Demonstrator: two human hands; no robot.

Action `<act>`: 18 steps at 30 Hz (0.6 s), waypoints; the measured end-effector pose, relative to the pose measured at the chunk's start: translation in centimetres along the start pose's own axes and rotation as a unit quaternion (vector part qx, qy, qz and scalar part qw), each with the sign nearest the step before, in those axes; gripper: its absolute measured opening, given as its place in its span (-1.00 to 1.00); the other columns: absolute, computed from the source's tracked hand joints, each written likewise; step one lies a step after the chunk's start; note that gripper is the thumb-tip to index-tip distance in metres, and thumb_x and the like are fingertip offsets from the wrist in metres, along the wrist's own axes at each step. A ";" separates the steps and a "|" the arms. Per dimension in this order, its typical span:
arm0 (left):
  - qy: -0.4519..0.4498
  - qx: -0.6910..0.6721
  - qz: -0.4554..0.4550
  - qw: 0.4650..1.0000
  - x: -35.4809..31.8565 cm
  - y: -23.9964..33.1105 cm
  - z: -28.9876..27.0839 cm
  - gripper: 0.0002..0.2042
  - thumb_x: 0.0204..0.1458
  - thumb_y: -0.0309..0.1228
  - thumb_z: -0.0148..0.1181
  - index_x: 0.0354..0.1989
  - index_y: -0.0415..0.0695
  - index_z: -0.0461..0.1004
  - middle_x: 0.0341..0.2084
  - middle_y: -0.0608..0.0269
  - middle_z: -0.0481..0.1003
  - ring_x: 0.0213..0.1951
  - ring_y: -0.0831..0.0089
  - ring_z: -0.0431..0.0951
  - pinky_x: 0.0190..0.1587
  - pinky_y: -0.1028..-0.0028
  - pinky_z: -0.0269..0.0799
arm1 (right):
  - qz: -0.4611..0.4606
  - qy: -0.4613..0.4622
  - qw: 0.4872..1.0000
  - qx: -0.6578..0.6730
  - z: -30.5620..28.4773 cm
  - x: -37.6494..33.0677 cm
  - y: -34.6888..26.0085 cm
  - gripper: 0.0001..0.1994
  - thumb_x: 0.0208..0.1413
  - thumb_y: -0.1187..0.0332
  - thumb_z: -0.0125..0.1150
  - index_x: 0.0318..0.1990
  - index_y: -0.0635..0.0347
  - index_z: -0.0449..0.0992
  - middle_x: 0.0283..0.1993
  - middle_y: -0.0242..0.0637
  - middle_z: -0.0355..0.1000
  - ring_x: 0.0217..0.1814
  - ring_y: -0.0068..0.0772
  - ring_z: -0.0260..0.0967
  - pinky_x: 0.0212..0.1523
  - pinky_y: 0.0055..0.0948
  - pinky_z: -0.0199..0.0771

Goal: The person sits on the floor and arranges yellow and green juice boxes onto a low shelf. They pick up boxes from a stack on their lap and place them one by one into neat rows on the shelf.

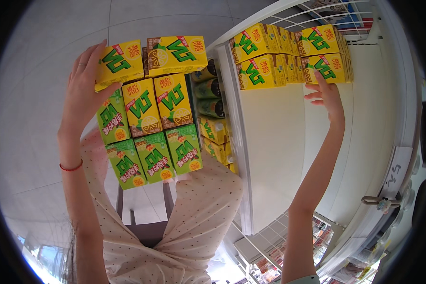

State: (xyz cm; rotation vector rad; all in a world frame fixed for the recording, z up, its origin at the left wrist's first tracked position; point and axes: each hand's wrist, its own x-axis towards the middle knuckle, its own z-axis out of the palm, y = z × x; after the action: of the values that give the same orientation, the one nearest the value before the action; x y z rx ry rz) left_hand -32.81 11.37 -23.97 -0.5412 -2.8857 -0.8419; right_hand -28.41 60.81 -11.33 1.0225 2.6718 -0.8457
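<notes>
My left hand (83,87) grips a yellow drink carton (120,59) at the far left corner of a stack, thumb along its near side and fingers over its left end. Beside it lies another yellow carton (177,53). Nearer me are two more yellow cartons (142,106) and several green drink cartons (154,158), above my lap. At the right, my right hand (331,100) reaches over the white shelf. Its index finger touches the front of a yellow shelf carton (324,68); the other fingers are loosely bent and hold nothing. What supports the stack is mostly hidden.
Rows of yellow cartons (258,71) stand two high at the far end of the white shelf (279,142), before a white wire rack (307,10). Dark-capped bottles (212,89) and yellow packs (213,130) sit below the shelf's left edge. Grey floor tiles (38,109) extend left.
</notes>
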 end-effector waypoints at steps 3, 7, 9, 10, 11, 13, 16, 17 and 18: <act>0.031 0.004 -0.030 0.999 0.0 0.5 0.7 -0.24 -0.17 -0.50 0.37 0.29 -0.04 0.19 0.14 0.17 0.30 0.18 0.15 0.28 0.18 0.25 0.30 | -0.005 0.037 0.999 0.010 1.2 -0.4 0.1 -0.30 0.09 -0.29 0.01 -0.01 0.25 0.45 -0.18 -0.08 0.53 -0.42 -0.32 0.56 -0.41 -0.43 0.50; 0.038 -0.011 -0.014 0.999 0.2 0.1 0.8 -0.33 -0.19 -0.47 0.40 0.17 -0.11 0.24 0.03 0.16 0.33 0.09 0.14 0.33 0.09 0.21 0.33 | 0.018 0.099 0.995 -0.007 3.1 -1.0 -0.1 -0.30 0.12 -0.32 -0.08 -0.16 0.28 0.47 -0.38 -0.14 0.51 -0.52 -0.34 0.52 -0.50 -0.46 0.46; 0.059 -0.007 -0.017 0.998 -0.1 0.3 0.7 -0.39 -0.18 -0.45 0.41 0.09 -0.14 0.26 -0.03 0.16 0.34 0.04 0.14 0.34 0.05 0.20 0.33 | 0.019 0.113 0.993 -0.018 3.4 -1.4 -0.6 -0.30 0.13 -0.33 -0.12 -0.24 0.29 0.47 -0.46 -0.18 0.50 -0.55 -0.37 0.51 -0.52 -0.47 0.45; 0.065 -0.020 -0.029 0.997 -0.2 0.5 0.6 -0.40 -0.18 -0.46 0.41 0.08 -0.15 0.26 -0.04 0.16 0.35 0.03 0.15 0.35 0.04 0.22 0.34 | 0.019 0.113 0.993 -0.022 3.5 -1.5 -0.8 -0.30 0.14 -0.33 -0.14 -0.27 0.28 0.47 -0.49 -0.20 0.50 -0.55 -0.38 0.50 -0.51 -0.47 0.45; 0.071 -0.033 -0.042 0.996 -0.5 1.0 0.4 -0.42 -0.17 -0.46 0.41 0.07 -0.16 0.27 -0.05 0.16 0.35 0.01 0.16 0.36 0.03 0.24 0.35 | 0.020 0.113 0.993 -0.026 3.5 -1.5 -0.9 -0.30 0.15 -0.33 -0.16 -0.31 0.28 0.47 -0.51 -0.22 0.49 -0.56 -0.39 0.50 -0.51 -0.47 0.44; 0.086 -0.084 -0.076 0.990 -1.6 2.2 -0.2 -0.42 -0.20 -0.47 0.44 0.03 -0.17 0.27 -0.07 0.16 0.36 -0.02 0.19 0.38 0.00 0.28 0.36 | 0.043 0.138 0.987 -0.074 3.3 -1.7 -0.9 -0.35 0.16 -0.28 -0.09 -0.34 0.26 0.48 -0.52 -0.24 0.49 -0.58 -0.41 0.48 -0.50 -0.48 0.44; 0.099 -0.203 -0.126 0.966 -3.1 4.6 -1.1 -0.38 -0.28 -0.47 0.50 -0.01 -0.19 0.28 -0.13 0.16 0.37 -0.08 0.25 0.40 -0.05 0.36 0.37 | 0.004 0.148 0.978 -0.144 3.0 -4.2 -1.6 -0.49 0.14 -0.14 0.09 -0.40 0.23 0.49 -0.50 -0.27 0.50 -0.56 -0.48 0.48 -0.48 -0.53 0.43; 0.098 -0.246 -0.132 0.955 -3.5 5.9 -1.0 -0.37 -0.30 -0.46 0.52 -0.02 -0.19 0.28 -0.15 0.16 0.37 -0.11 0.29 0.41 -0.07 0.38 0.38 | -0.022 0.147 0.975 -0.167 2.5 -5.8 -2.0 -0.54 0.13 -0.08 0.16 -0.42 0.22 0.49 -0.50 -0.28 0.51 -0.54 -0.50 0.48 -0.48 -0.55 0.43; 0.097 -0.283 -0.143 0.944 -4.0 7.1 -1.1 -0.36 -0.32 -0.46 0.54 -0.02 -0.19 0.28 -0.17 0.16 0.38 -0.14 0.32 0.42 -0.09 0.40 0.38 | -0.054 0.102 0.992 -0.049 3.1 -7.8 -3.6 -0.61 0.09 0.02 0.24 -0.43 0.22 0.51 -0.46 -0.30 0.52 -0.49 -0.55 0.48 -0.48 -0.57 0.42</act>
State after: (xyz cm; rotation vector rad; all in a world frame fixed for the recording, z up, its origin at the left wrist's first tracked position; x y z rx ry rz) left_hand -26.54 15.11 -20.15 -0.0550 -2.5488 -1.6819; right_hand -25.05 52.53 -9.65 0.9980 2.9298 -0.6533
